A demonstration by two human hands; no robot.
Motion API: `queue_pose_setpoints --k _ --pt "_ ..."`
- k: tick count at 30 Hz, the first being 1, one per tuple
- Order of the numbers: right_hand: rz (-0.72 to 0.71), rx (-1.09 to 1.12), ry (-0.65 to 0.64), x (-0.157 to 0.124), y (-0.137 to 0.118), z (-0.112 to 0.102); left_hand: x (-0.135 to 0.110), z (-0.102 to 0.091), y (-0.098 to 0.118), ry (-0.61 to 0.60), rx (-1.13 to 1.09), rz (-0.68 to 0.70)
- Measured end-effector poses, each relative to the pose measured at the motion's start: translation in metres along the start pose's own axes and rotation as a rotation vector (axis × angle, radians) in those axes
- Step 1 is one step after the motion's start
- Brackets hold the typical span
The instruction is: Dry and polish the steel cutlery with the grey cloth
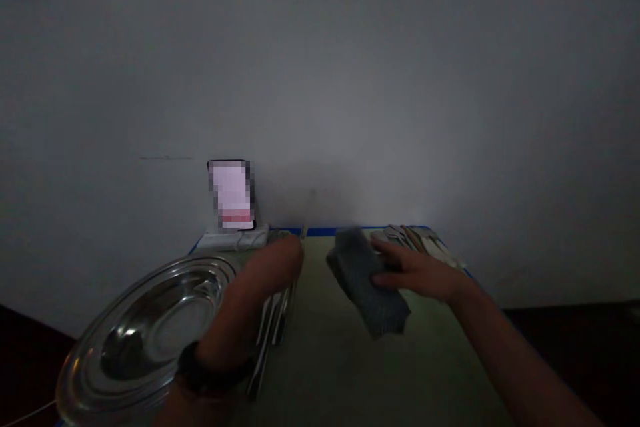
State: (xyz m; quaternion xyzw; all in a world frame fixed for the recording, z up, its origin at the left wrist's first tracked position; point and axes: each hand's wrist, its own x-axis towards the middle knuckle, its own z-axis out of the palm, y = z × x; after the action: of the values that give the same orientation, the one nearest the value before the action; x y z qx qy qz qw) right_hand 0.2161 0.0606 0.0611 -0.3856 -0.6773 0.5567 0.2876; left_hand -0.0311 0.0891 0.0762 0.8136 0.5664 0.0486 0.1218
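My right hand (420,270) grips a grey cloth (367,283) between thumb and fingers, and the cloth hangs over the middle of the table. My left hand (283,257) is above a row of metal cutlery (273,320) that lies lengthwise on the table. Its fingers are turned away and hidden, so what it holds, if anything, does not show. A thin light piece (304,231) shows just beyond that hand. The left wrist wears a black band (210,370).
A large shiny metal basin (100,327) stands at the left. Behind it, a phone with a blurred screen (233,190) leans on the wall above a white power strip (225,239). More utensils (420,240) lie at the back right. The pale green tabletop (340,373) has blue edges.
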Motion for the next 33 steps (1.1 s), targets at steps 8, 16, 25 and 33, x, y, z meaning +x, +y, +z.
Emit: queue_pose_setpoints --k 8,16,25,33 --pt "-0.148 1.069 0.205 0.030 -0.014 0.030 -0.011 -0.028 0.022 0.266 -0.764 -0.011" --pt "-0.269 1.329 0.288 0.050 -0.041 0.033 -0.008 -0.031 0.018 0.371 -0.687 -0.073" --pt "-0.300 1.045 0.351 0.058 -0.045 0.033 -0.029 -0.055 0.025 0.311 -0.319 0.004" --pt "-0.424 0.921 0.401 0.054 -0.054 0.039 -0.027 -0.044 0.037 0.374 -0.258 0.056"
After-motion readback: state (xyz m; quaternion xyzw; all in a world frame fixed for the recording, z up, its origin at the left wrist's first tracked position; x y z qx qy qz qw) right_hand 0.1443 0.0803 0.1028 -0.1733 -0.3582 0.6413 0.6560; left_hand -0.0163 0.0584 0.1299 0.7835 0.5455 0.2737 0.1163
